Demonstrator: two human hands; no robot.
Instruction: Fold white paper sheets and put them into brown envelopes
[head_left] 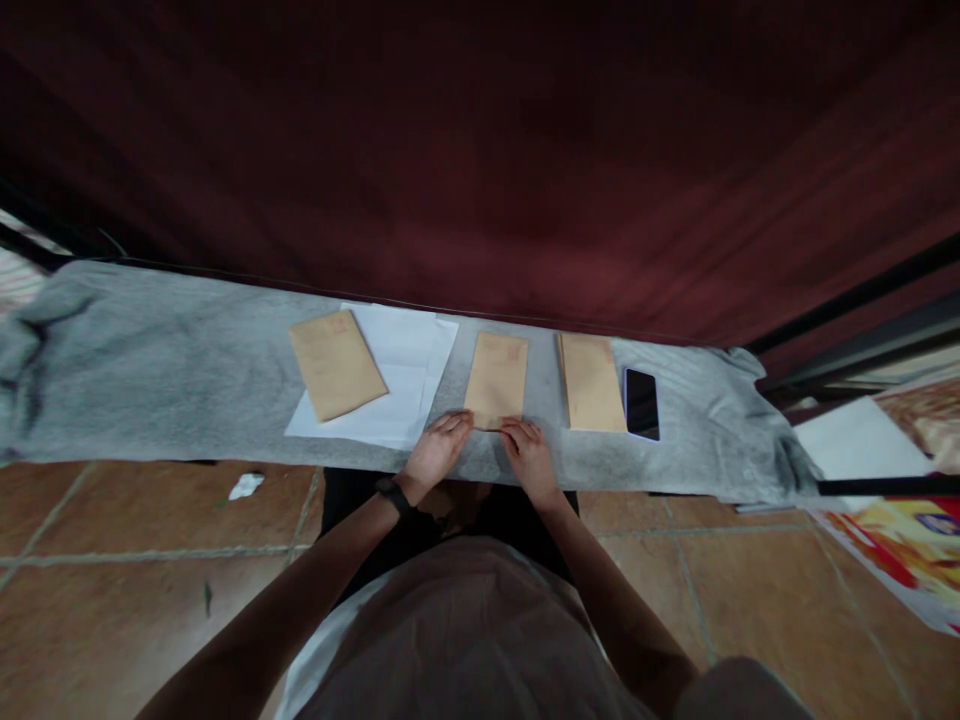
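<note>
A brown envelope [497, 378] lies upright in front of me on the grey cloth. Its near left corner is pinched by my left hand [439, 447], which has a dark band at the wrist. On the near right corner, my right hand [529, 455] has its fingers closed on the paper edge. Left of it, another brown envelope [337, 365] lies tilted on white paper sheets [409, 385]. To the right rests a stack of brown envelopes [592, 383], beside a phone [642, 404] with a dark screen.
The grey cloth [187, 370] covers a long narrow surface. Behind it hangs a dark red curtain [480, 180]. A crumpled white scrap [246, 486] lies on the tiled floor at left. At the right edge are a white sheet [862, 440] and colourful packaging [919, 550].
</note>
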